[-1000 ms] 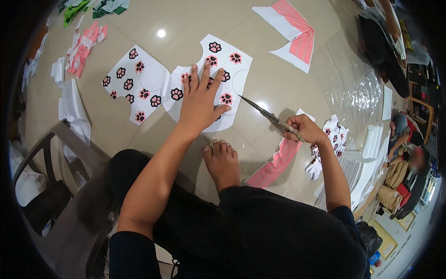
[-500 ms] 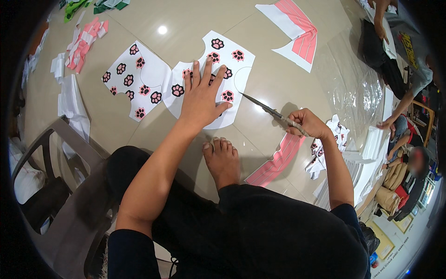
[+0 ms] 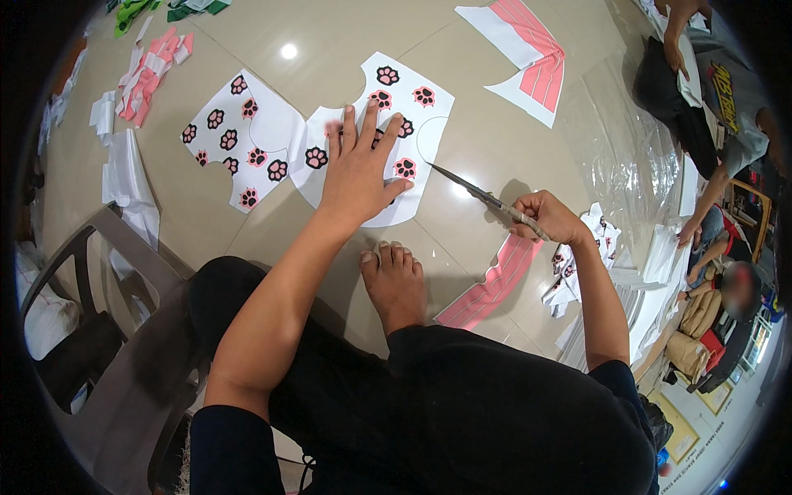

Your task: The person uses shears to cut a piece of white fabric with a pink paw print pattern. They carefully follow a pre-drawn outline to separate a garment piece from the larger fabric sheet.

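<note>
On the tiled floor lies a white fabric piece with pink and black paw prints [image 3: 429,107]; a thin curved line is marked near its right edge. My left hand [image 3: 359,169] rests flat on this piece, fingers spread. In my right hand [image 3: 544,219] is a pair of scissors [image 3: 474,189], my fingers wrapped round the handles. The blades look closed, and their tip points at the right edge of the fabric, by the end of the curved line. Whether the tip touches the fabric I cannot tell. Leftward, a paw-print section [image 3: 223,136] adjoins it.
A pink striped strip [image 3: 487,289] lies below the scissors, beside crumpled paw-print scraps [image 3: 582,264]. Farther off are a pink and white piece [image 3: 528,62], clear plastic sheeting [image 3: 619,140] and pink scraps [image 3: 153,78]. A grey plastic chair [image 3: 124,330] stands at left. Other people sit at right.
My hands and the scissors stay almost where they were. At the right, a co-worker's hands and arm have shifted slightly.
</note>
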A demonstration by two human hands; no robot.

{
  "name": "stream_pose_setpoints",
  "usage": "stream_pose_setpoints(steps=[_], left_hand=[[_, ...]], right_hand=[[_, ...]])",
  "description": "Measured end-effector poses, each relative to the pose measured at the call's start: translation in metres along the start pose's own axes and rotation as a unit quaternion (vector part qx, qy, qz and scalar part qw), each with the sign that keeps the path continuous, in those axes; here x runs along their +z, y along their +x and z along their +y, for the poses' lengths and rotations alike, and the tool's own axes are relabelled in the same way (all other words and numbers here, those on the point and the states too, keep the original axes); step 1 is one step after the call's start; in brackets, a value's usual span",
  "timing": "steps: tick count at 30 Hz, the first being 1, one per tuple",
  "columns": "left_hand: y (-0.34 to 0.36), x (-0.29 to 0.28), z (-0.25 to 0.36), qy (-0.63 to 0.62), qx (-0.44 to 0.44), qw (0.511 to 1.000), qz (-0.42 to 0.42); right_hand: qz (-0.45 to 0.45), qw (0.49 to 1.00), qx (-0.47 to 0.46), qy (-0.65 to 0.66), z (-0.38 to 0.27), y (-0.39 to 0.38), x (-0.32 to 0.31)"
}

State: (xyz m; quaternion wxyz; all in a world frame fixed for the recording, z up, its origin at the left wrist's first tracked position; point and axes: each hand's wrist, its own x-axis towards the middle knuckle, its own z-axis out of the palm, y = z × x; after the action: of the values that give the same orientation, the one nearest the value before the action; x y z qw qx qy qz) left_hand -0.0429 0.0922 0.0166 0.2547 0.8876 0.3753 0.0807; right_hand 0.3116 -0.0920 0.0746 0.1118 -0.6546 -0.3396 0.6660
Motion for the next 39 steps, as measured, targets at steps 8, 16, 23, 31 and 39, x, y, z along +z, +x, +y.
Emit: stream_pose_setpoints(steps=[8, 16, 23, 31, 39], left_hand=[[0.001, 0.001, 0.000, -0.001, -0.002, 1.000, -0.001], [0.001, -0.001, 0.002, -0.004, -0.007, 1.000, -0.007], [0.001, 0.000, 0.002, -0.001, -0.003, 1.000, -0.001], [0.000, -0.001, 0.001, -0.004, -0.002, 1.000, -0.003], [0.000, 0.000, 0.001, -0.004, -0.001, 1.000, -0.001]], right_hand=[[0.009, 1.000, 0.012, 0.018, 0.012, -0.001, 0.009], [0.006, 0.999, 0.008, 0.045, 0.026, -0.002, 0.019], [0.021, 0.999, 0.003, 0.047, 0.022, -0.003, 0.033], [0.021, 0.998, 0.010, 0.054, 0.014, 0.004, 0.035], [0.021, 0.998, -0.022, 0.050, 0.020, 0.010, 0.035]])
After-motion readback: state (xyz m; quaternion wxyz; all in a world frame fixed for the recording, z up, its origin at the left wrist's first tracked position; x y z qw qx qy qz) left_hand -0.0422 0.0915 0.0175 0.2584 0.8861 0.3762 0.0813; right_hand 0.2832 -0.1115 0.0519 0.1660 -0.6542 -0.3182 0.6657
